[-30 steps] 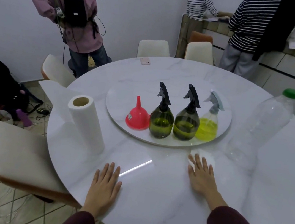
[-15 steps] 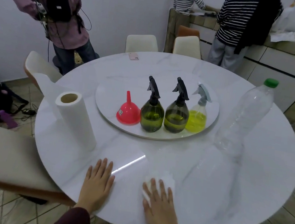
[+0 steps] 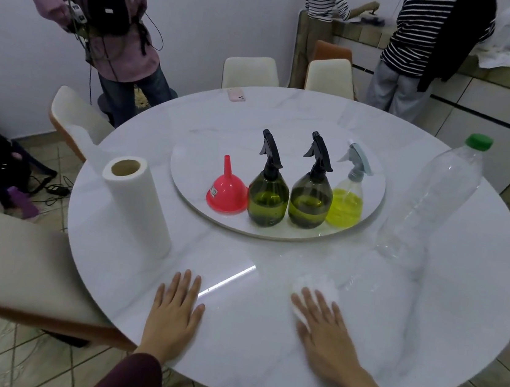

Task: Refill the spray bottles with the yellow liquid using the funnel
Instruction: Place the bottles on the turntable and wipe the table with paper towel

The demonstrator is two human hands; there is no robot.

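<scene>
On the round turntable [image 3: 373,188] stand a red funnel [image 3: 227,192] mouth down, two dark green spray bottles [image 3: 268,191] [image 3: 311,194] with black heads, and a clear spray bottle [image 3: 347,201] holding yellow liquid. A tall clear plastic bottle [image 3: 432,202] with a green cap stands to the right and looks empty. My left hand [image 3: 174,315] lies flat on the white table [image 3: 423,326]. My right hand [image 3: 323,330] presses flat on a white paper towel [image 3: 319,286] near the front edge.
A paper towel roll [image 3: 138,208] stands at the left of the table. A pink phone [image 3: 236,95] lies at the far edge. Chairs ring the table, one at my left [image 3: 14,263]. Three people stand behind, one at the left wall, two at the counter.
My right hand slid the paper towel toward me and to the left, then a little back to the right. My left hand stayed flat in place. The view shifted.
</scene>
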